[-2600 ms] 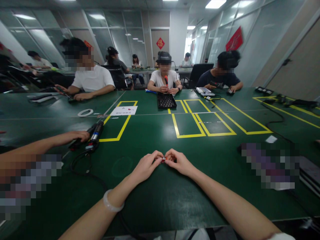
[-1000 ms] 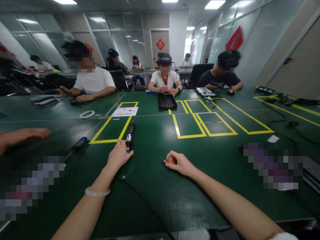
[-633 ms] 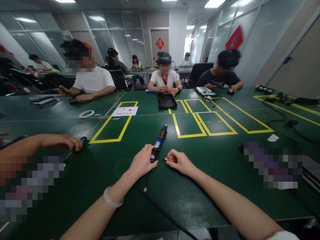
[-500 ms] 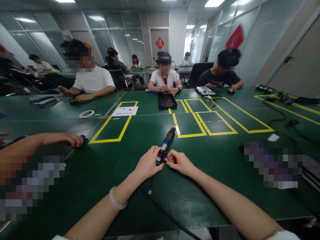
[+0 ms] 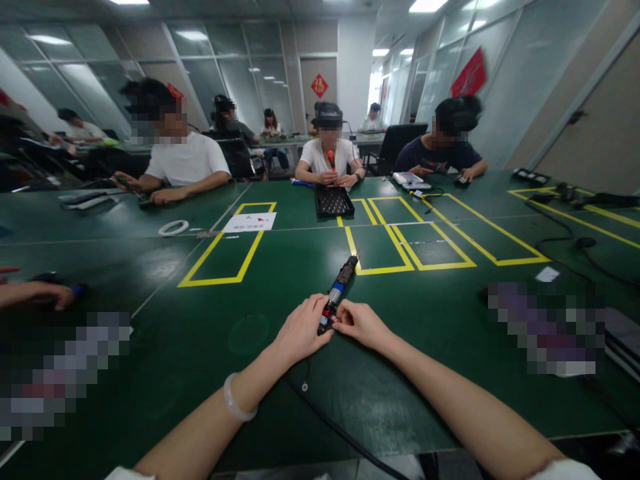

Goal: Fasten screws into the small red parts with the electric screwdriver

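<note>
A slim electric screwdriver (image 5: 341, 285) lies slantwise on the green table, its black nose pointing away from me and to the right. Inner parts show along it: a silver cylinder with a blue band and, nearer me, some red bits. My left hand (image 5: 303, 325) is wrapped over the left side of its rear end, holding it. At the right of that same end, my right hand (image 5: 364, 325) is closed in a pinch. Something small and red-orange shows at its fingertips, too small to make out. A black cord (image 5: 330, 421) runs below my hands toward the table's near edge.
Yellow tape outlines (image 5: 385, 271) mark the table ahead. A white paper (image 5: 250, 222), a tape roll (image 5: 173, 228) and a black tray (image 5: 334, 202) lie farther off. Co-workers sit across the table, and another person's hand (image 5: 63, 295) is at the left. Cables (image 5: 560, 230) lie at the right.
The screwdriver has shifted slightly away and to the right, and my left hand has moved a little with it. The neighbour's hand at the left has drawn back leftward with a small blue thing.
</note>
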The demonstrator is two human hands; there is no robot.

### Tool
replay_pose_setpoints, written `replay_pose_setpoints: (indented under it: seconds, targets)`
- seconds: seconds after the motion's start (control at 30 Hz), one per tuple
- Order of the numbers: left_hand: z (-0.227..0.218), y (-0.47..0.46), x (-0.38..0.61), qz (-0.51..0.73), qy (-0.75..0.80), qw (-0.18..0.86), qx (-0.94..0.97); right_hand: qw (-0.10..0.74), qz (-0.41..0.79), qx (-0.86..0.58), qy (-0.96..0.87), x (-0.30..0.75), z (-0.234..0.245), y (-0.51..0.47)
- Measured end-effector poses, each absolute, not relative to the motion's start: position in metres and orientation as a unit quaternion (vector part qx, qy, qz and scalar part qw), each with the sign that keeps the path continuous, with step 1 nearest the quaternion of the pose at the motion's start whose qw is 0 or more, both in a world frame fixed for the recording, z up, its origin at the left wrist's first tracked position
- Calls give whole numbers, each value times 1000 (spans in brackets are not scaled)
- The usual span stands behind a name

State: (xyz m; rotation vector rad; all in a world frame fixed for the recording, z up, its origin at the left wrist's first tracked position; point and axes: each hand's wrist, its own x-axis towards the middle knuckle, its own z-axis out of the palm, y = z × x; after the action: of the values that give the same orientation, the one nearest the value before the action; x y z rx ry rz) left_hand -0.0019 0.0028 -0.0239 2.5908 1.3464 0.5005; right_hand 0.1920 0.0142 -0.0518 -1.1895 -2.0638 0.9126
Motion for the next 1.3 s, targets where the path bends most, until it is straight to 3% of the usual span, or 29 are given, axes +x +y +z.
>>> replay_pose_setpoints:
  seconds: [0.4,0.9,1.3]
  targets:
    - [-25,-2,8,128,480,13,868,330,371,-409,-766,192,-46,11]
    - [-27,12,7,96,521,-61,846,333,287,-422,-793,194,-46,7]
    - [-30,82,-77,74,641,-89,759,308,290,-412,-807,196,-40,6]
